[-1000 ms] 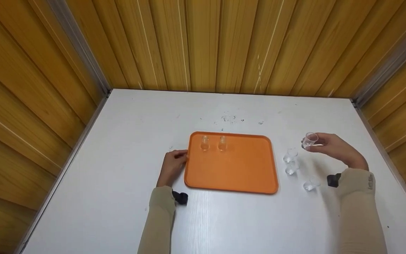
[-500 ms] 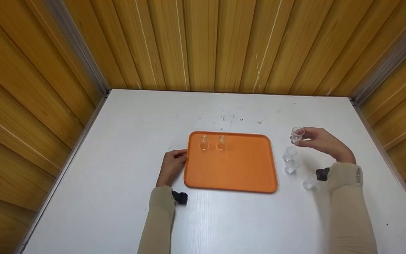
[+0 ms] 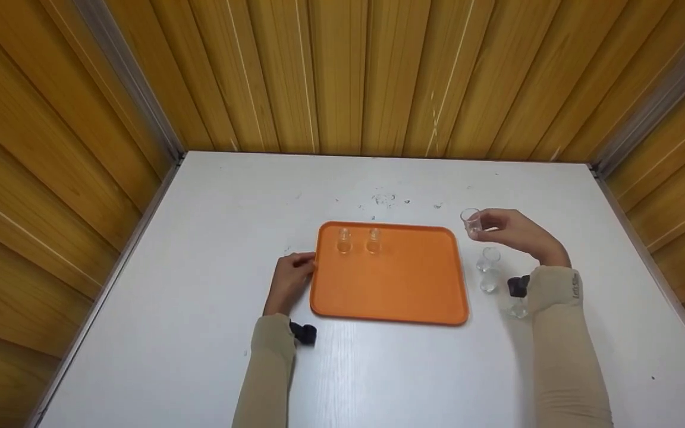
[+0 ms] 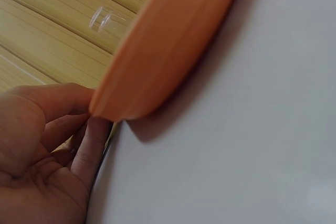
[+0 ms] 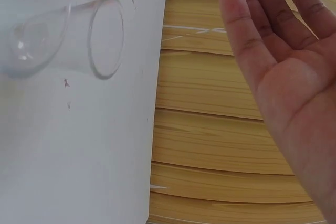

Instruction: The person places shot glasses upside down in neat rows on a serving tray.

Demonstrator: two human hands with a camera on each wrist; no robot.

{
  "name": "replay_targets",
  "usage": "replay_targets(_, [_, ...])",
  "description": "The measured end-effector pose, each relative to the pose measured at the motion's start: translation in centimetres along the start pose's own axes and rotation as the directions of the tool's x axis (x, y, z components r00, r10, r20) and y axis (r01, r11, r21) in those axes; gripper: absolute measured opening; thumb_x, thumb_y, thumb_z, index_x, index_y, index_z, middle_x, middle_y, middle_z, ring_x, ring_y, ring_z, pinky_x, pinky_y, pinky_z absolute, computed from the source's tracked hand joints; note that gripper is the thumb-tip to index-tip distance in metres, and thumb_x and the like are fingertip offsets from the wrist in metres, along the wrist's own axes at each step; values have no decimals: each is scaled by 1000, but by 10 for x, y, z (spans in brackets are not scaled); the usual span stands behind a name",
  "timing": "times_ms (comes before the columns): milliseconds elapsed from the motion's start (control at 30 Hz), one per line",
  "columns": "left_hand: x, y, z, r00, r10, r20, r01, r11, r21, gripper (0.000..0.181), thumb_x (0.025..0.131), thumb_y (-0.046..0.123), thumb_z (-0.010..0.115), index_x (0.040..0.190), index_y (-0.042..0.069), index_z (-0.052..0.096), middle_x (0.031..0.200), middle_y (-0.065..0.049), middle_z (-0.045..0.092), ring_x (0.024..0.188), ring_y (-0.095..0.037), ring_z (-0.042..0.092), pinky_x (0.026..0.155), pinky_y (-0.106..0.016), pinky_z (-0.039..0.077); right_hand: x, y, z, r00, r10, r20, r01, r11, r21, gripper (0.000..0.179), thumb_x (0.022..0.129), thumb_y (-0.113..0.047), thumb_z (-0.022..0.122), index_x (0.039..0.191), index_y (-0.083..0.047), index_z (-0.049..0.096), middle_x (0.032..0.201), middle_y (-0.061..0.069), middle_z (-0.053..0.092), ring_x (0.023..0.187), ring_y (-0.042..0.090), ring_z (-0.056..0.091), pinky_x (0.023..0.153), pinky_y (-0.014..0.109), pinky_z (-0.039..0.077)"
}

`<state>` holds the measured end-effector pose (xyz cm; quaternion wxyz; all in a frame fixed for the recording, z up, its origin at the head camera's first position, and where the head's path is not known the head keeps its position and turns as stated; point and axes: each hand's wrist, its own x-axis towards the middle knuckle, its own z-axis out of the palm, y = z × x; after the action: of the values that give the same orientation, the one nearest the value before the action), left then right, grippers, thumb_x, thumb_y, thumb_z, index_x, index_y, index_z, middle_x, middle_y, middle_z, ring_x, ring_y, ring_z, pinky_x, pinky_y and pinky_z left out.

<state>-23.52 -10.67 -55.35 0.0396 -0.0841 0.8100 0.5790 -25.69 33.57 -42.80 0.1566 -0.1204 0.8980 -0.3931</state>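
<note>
My right hand (image 3: 515, 232) pinches a small clear shot glass (image 3: 471, 220) between thumb and fingers, raised just off the upper right corner of an orange tray (image 3: 390, 285). In the right wrist view only a sliver of that glass shows by the fingertips at the top edge. At the tray's left side my left hand (image 3: 291, 279) grips the rim, which the left wrist view shows between thumb and fingers. Two more shot glasses, one at left (image 3: 343, 241) and its neighbour (image 3: 373, 241), stand side by side along the tray's far edge.
Right of the tray, two clear glasses (image 3: 489, 281) sit close together on the white table (image 3: 200, 356). Another glass (image 3: 518, 308) is nearer me, partly covered by the right wrist's camera. Wood-patterned walls (image 3: 342, 77) enclose the back and sides.
My right hand has carried the shot glass leftward and slightly farther away, from beyond the loose glasses to near the tray's corner. My left hand and the tray stay put.
</note>
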Motion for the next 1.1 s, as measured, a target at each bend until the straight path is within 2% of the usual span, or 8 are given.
replay_targets(100, [0,-1,0,1000,12,-2,-12,1000,-9,26,86,11,64,110,6,72,107,-9,70,101,-21,61,90,-34,49,4,-5,4,1000,-28,4,28,1000,8,44,88,-41,66,121,-12,61,122,8,63,109,16,59,97,36,47])
replay_targets(167, [0,0,1,1000,18,-4,-18,1000,-13,25,86,11,64,110,6,72,107,-9,70,101,-20,61,90,-34,49,7,-8,6,999,-41,7,41,999,18,43,88,-40,67,120,-11,62,123,8,63,109,16,59,96,34,47])
replay_targets(400, [-1,1,0,1000,10,-3,-10,1000,-12,25,86,12,64,109,7,73,106,-9,70,99,-20,61,88,-34,49,16,-13,21,999,-51,-2,51,996,70,43,87,-40,68,120,-13,62,122,9,63,116,23,55,102,47,43])
replay_targets(600, [-2,1,0,1000,-23,3,23,1000,-8,24,87,14,65,109,10,73,108,-6,70,103,-20,61,90,-34,49,24,-16,35,998,-63,2,62,991,119,46,84,-43,70,121,-16,63,124,8,63,119,25,55,104,51,39])
replay_targets(667, [-2,1,0,1000,-16,3,16,1000,-4,24,87,14,64,109,10,73,108,-7,70,103,-20,60,91,-35,49,26,-17,39,998,-55,-3,55,990,128,48,83,-45,71,122,-17,63,124,7,63,119,25,54,105,52,38])
replay_targets(900, [-1,1,-1,1000,3,13,-3,1000,-14,25,87,13,64,110,10,73,109,-7,70,107,-21,60,96,-37,47,30,-20,52,999,-33,-18,35,985,171,48,83,-43,72,122,-16,63,126,6,62,121,26,52,108,50,37])
replay_targets(1100, [-1,0,0,1000,-16,10,16,999,-39,26,87,11,64,111,7,72,108,-9,69,103,-22,61,91,-35,49,34,-18,60,999,-36,-15,38,975,218,51,83,-40,72,124,-11,62,132,15,57,121,26,53,107,47,39])
